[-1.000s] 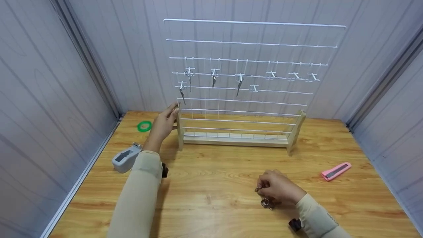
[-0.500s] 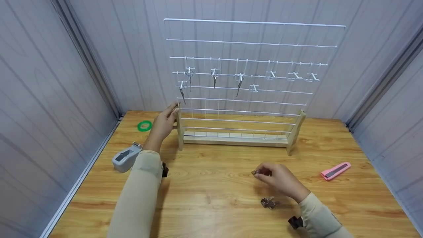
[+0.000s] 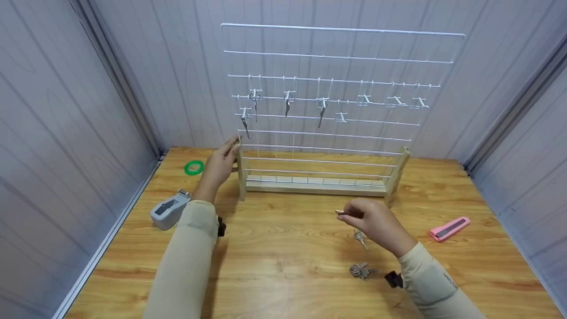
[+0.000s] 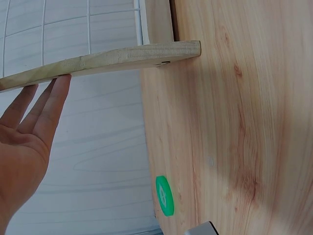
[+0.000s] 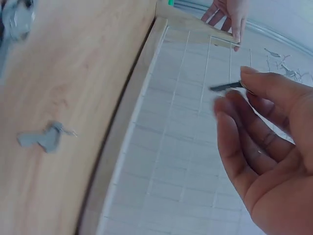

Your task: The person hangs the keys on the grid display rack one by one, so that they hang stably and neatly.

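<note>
My right hand (image 3: 374, 221) pinches a small metal key (image 5: 226, 86) between thumb and fingertips, in the air in front of the rack. Below it a key with a ring (image 3: 359, 239) lies on the table, and nearer to me lies a small bunch of keys (image 3: 361, 271). My left hand (image 3: 219, 165) holds the upper end of the left wooden side post (image 4: 112, 58) of a white wire rack (image 3: 321, 146), with several fingers laid against its outer face. Several keys, such as this hanging key (image 3: 322, 115), are on the rack's left and middle hooks.
Other hooks (image 3: 396, 101) on the right of the rack hold no keys. A green tape roll (image 3: 194, 167) and a grey tape dispenser (image 3: 170, 210) stand at the left. A pink box cutter (image 3: 449, 229) lies at the right. Panel walls (image 3: 509, 110) enclose the wooden table.
My right hand has lifted a key from the table and carried it forward toward the rack. The ringed key and the bunch beneath have come into view. My left hand stays put.
</note>
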The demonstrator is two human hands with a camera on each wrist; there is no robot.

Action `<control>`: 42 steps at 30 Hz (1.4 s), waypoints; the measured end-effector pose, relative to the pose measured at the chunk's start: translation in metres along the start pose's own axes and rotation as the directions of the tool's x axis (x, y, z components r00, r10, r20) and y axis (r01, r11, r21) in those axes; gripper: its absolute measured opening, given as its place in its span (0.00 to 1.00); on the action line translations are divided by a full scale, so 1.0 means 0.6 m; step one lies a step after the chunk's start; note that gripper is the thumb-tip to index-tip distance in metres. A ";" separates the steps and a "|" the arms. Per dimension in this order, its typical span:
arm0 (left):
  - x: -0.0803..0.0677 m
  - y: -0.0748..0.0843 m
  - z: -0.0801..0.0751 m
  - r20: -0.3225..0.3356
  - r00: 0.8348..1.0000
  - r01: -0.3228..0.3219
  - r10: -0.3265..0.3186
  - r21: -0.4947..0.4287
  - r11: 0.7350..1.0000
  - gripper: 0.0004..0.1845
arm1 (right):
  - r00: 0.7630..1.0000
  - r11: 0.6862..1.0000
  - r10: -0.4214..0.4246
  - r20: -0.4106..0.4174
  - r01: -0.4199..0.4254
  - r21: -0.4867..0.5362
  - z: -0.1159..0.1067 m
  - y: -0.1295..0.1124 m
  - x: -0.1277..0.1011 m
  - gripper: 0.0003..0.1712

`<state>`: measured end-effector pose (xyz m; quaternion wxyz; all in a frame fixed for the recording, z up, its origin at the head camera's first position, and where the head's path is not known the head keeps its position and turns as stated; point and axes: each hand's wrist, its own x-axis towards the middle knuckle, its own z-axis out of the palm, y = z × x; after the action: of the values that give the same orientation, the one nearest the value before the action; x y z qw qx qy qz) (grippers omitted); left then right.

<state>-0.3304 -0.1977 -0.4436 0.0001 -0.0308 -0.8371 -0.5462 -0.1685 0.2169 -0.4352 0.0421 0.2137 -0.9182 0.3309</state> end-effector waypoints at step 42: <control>0.003 -0.001 -0.001 -0.003 1.000 -0.012 0.012 0.032 0.999 0.31 | 0.985 0.929 0.166 0.051 -0.173 0.326 -0.164 -0.075 0.147 0.16</control>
<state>-0.3321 -0.1984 -0.4438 0.0051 -0.0347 -0.8455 -0.5328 -0.2359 0.2153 -0.3130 -0.0335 0.1415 -0.8653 0.4796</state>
